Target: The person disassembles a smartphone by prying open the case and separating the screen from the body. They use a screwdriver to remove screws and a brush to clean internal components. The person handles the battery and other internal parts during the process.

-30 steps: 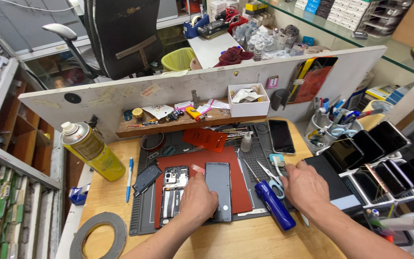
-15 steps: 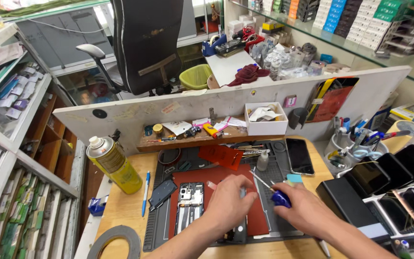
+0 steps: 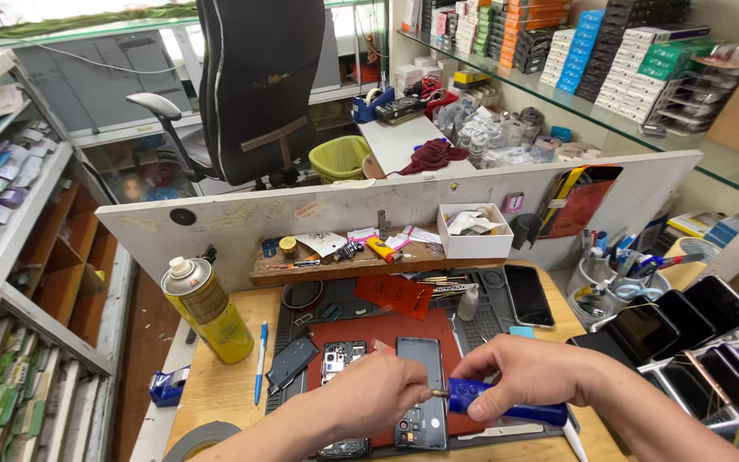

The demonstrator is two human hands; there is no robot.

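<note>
Yellow spray can (image 3: 205, 310) near left on bench; blue pen (image 3: 260, 360) just right of it. Black office chair (image 3: 258, 85) far beyond partition. White parts box (image 3: 474, 232) on shelf. Dark phone (image 3: 528, 294) right of mat.

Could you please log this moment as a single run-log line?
right hand: grips blue screwdriver | left hand: pinches its tip | below: opened phone on red mat | yellow spray can at left
</note>
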